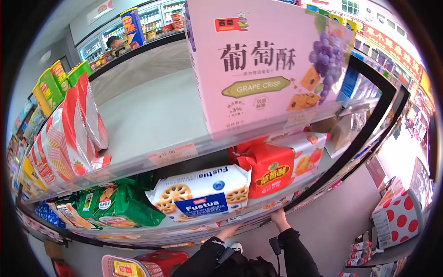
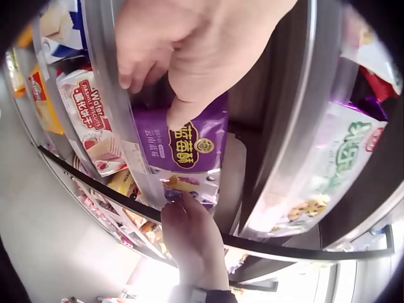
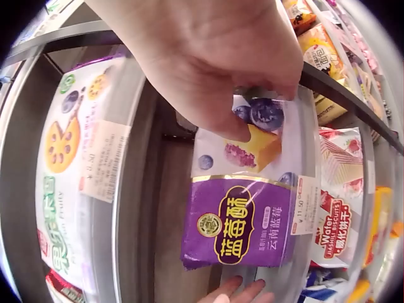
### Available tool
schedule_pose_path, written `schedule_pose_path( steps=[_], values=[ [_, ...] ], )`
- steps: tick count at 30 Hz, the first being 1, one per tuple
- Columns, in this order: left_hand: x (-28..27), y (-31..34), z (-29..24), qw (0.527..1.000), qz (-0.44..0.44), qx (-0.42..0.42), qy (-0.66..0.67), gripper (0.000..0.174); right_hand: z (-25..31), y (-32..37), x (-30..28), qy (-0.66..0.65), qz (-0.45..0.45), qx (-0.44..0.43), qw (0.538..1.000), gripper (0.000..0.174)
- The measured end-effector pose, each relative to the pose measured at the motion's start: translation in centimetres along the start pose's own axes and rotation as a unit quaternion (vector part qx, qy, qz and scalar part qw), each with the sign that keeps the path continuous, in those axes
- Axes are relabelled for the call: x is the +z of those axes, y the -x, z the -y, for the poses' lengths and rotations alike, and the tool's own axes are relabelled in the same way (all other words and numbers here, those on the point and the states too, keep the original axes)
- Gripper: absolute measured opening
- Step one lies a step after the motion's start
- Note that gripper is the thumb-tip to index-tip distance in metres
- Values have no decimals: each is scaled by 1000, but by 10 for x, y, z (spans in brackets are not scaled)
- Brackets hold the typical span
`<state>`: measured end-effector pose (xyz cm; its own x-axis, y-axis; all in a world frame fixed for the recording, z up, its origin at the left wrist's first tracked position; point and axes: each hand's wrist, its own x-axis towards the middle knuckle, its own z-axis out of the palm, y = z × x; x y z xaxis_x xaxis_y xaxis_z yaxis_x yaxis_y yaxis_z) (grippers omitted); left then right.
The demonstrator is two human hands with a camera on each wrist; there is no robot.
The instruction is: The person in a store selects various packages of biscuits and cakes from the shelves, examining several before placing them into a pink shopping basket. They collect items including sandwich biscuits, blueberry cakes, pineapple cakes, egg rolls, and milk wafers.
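Note:
A purple and white packet of blueberry crisps (image 3: 265, 243) lies on a lower shelf, behind a clear price strip. My right hand (image 3: 221, 69) grips its white end, thumb on the printed face and fingers curled over the far side. At the purple end is my left hand (image 2: 196, 50), its thumb tip overlapping the packet in the left wrist view. The fingers of that hand are loosely spread close to the packet's end in the right wrist view. From the head, the left hand (image 1: 227, 231) and right hand (image 1: 279, 220) show below the shelf edge, with the packet hidden.
Red wafer packets (image 2: 95, 123) sit on the neighbouring shelf, and a white biscuit packet (image 3: 63, 170) is on another. Above are Fustua biscuits (image 1: 203, 194) and a pink grape crisp box (image 1: 267, 69). A dark shelf-end frame (image 1: 350, 161) runs beside my right arm; a pink basket (image 1: 110, 265) stands low left.

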<state>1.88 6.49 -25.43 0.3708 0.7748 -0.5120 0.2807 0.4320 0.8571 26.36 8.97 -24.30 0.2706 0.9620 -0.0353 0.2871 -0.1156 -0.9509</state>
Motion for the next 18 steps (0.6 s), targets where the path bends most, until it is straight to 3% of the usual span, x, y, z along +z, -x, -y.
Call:
schedule_pose_path(
  steps=[1,2,5,8,9,11,13,14,15,17,18],
  values=[
    [2,6,-10,998,1,59,32,56,3,-3,0,1,5,-2,1000,34],
    [2,11,-21,997,-1,51,-65,52,6,-2,-3,33,33,2,999,36],
    [3,17,-28,999,8,-1,38,52,14,1,-12,67,69,9,995,37],
    [7,3,-11,997,-55,57,10,52,20,3,-19,76,81,-4,994,37],
    [10,4,-10,992,-87,77,-38,51,21,6,-21,70,76,-19,994,35],
    [17,28,-36,995,-93,29,26,49,32,13,-26,61,74,-36,995,34],
    [24,45,-46,978,-171,118,-14,50,62,27,-36,120,99,-63,986,35],
    [30,47,-40,962,-216,157,51,46,80,35,-43,117,128,-102,980,35],
    [35,56,-41,961,-222,156,50,46,77,39,-45,113,132,-105,979,35],
    [47,75,-40,946,-245,163,138,42,67,46,-50,161,139,-188,959,32],
    [53,86,-38,950,-244,123,150,39,70,54,-55,160,146,-188,958,32]
  ],
)
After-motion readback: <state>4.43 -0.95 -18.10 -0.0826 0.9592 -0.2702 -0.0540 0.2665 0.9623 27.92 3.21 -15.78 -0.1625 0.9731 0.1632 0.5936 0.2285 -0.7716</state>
